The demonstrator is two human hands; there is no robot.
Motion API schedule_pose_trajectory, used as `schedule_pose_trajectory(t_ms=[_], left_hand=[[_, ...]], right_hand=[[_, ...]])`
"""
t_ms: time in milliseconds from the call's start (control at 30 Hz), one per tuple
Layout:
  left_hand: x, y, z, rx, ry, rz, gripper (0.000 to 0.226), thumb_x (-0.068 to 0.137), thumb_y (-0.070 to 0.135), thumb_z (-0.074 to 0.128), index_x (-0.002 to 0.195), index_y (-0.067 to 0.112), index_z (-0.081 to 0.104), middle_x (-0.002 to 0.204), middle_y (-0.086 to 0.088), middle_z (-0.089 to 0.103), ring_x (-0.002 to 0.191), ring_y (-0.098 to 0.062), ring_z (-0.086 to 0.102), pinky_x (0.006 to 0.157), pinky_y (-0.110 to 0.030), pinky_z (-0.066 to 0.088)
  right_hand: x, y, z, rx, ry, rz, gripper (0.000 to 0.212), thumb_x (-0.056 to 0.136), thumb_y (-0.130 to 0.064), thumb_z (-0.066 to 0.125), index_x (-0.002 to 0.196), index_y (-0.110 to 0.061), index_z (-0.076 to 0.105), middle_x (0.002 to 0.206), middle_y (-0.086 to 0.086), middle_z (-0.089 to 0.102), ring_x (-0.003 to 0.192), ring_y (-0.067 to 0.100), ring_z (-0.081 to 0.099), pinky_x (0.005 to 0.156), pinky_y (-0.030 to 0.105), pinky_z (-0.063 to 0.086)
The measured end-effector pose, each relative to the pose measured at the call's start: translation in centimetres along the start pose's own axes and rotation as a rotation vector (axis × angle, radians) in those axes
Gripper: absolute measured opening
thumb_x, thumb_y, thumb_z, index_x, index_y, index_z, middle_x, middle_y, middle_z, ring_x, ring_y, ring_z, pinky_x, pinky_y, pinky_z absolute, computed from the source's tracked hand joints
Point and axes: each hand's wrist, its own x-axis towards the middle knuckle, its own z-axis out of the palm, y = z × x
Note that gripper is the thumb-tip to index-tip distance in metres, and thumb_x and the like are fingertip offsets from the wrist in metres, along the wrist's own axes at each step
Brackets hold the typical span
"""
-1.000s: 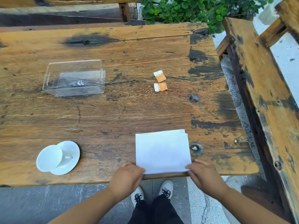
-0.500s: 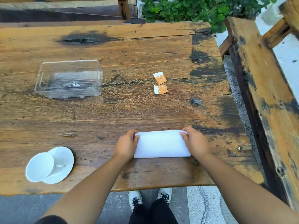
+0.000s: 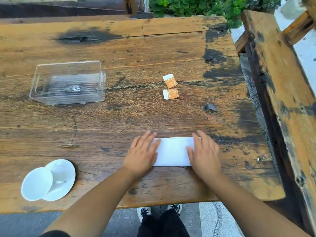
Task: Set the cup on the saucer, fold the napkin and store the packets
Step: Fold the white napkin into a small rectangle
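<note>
The white napkin point(image 3: 173, 151) lies folded into a flat band on the worn wooden surface point(image 3: 119, 120), close to its near edge and a little toward 3 o'clock of centre. Both hands press down on it with palms flat and fingers spread, gripping nothing: the left hand point(image 3: 142, 155) covers the napkin's 9 o'clock end, the right hand point(image 3: 204, 153) its 3 o'clock end, and a bare strip of napkin shows between them. At 12 o'clock from the napkin, well apart from it, two small orange-and-white packets point(image 3: 170, 87) lie just beside each other, one beyond the other, not touching. Toward 10 o'clock from the napkin stands a clear plastic container point(image 3: 68, 82), open at the top, with nothing visible inside. At 8 o'clock, near the front corner of the surface, the white cup point(image 3: 36, 183) sits tilted with its rim overlapping the 9 o'clock edge of the white saucer point(image 3: 62, 177), not seated squarely on it. Green plants point(image 3: 196, 6) show beyond the far edge at 12 o'clock.
</note>
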Motion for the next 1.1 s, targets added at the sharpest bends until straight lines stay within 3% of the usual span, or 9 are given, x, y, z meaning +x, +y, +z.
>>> schedule_pose_trajectory(t_ms=[100,167,333,467,667,767,867,967,1100], left_hand=[[-0.2,-0.8,0.6,0.005,-0.278,0.165,0.052,0.098,0.042,0.029,0.147,0.024,0.023,0.159,0.0,0.01,0.146,-0.022,0.003,0.116,-0.045,0.002],[-0.6,-1.1,0.5,0.027,-0.339,0.139,0.054,0.098,0.046,0.023,0.148,0.025,0.017,0.159,0.002,0.004,0.146,-0.02,0.0,0.116,-0.042,0.005],[-3.3,1.5,-0.4,0.077,-0.343,-0.039,0.054,0.095,0.05,0.026,0.141,0.022,0.034,0.15,-0.008,0.034,0.125,-0.032,0.037,0.094,-0.046,0.034],[-6.9,3.8,-0.4,0.092,-0.253,-0.048,0.048,0.087,0.05,0.036,0.121,0.023,0.057,0.122,-0.007,0.061,0.106,-0.027,0.051,0.08,-0.042,0.047],[-10.0,2.6,0.6,0.095,-0.17,0.318,0.061,0.088,0.056,0.041,0.127,0.011,0.054,0.145,-0.012,0.045,0.138,-0.03,0.032,0.108,-0.05,0.019],[-11.3,1.6,0.9,0.129,-0.233,0.443,0.075,0.086,0.066,0.035,0.134,0.01,0.047,0.144,-0.01,0.045,0.136,-0.029,0.036,0.108,-0.051,0.028],[-12.6,1.8,1.2,0.197,-0.274,0.494,0.058,0.083,0.045,0.055,0.132,0.015,0.046,0.14,-0.007,0.052,0.129,-0.028,0.046,0.1,-0.044,0.045],[-12.6,2.1,0.7,0.106,-0.219,0.51,0.044,0.075,0.032,0.066,0.117,0.021,0.059,0.127,0.001,0.062,0.119,-0.022,0.055,0.093,-0.036,0.049],[-12.0,1.7,-0.8,-0.265,-0.164,0.371,0.031,0.076,0.025,0.069,0.106,0.021,0.067,0.116,0.002,0.069,0.111,-0.018,0.061,0.093,-0.034,0.048]], right_hand=[[-3.4,-1.5,1.3,-0.102,-0.159,-0.205,0.052,0.09,-0.042,0.036,0.131,-0.014,0.052,0.14,0.009,0.052,0.13,0.032,0.047,0.105,0.053,0.037],[-3.3,-0.9,1.5,-0.165,-0.22,-0.276,0.053,0.091,-0.042,0.03,0.131,-0.017,0.053,0.141,0.005,0.052,0.132,0.032,0.044,0.107,0.056,0.033],[-0.1,0.6,0.3,-0.226,-0.196,-0.244,0.045,0.088,-0.027,0.046,0.131,-0.016,0.052,0.145,0.011,0.046,0.137,0.038,0.034,0.111,0.062,0.013],[-2.5,-0.7,-0.4,-0.178,-0.229,-0.573,0.051,0.077,-0.031,0.062,0.127,-0.019,0.056,0.139,0.005,0.054,0.133,0.029,0.043,0.109,0.061,0.024],[-7.0,0.0,0.1,-0.192,-0.349,-0.752,0.073,0.081,-0.067,0.047,0.133,-0.017,0.051,0.147,0.007,0.044,0.139,0.026,0.035,0.109,0.05,0.014],[-9.0,0.6,0.2,-0.233,-0.428,-0.814,0.087,0.074,-0.074,0.045,0.139,-0.015,0.042,0.152,0.009,0.034,0.141,0.029,0.027,0.106,0.051,0.016],[-11.0,0.5,0.7,-0.208,-0.354,-0.819,0.066,0.075,-0.056,0.065,0.128,-0.019,0.053,0.144,0.005,0.048,0.137,0.026,0.038,0.108,0.052,0.019],[-12.5,0.1,1.1,-0.027,-0.213,-0.817,0.026,0.085,-0.038,0.06,0.107,-0.024,0.06,0.128,-0.002,0.062,0.131,0.021,0.047,0.109,0.049,0.027],[-12.7,-0.2,0.2,0.251,-0.2,-0.714,0.018,0.078,-0.025,0.067,0.097,-0.022,0.066,0.108,-0.003,0.07,0.108,0.015,0.064,0.099,0.042,0.048]])
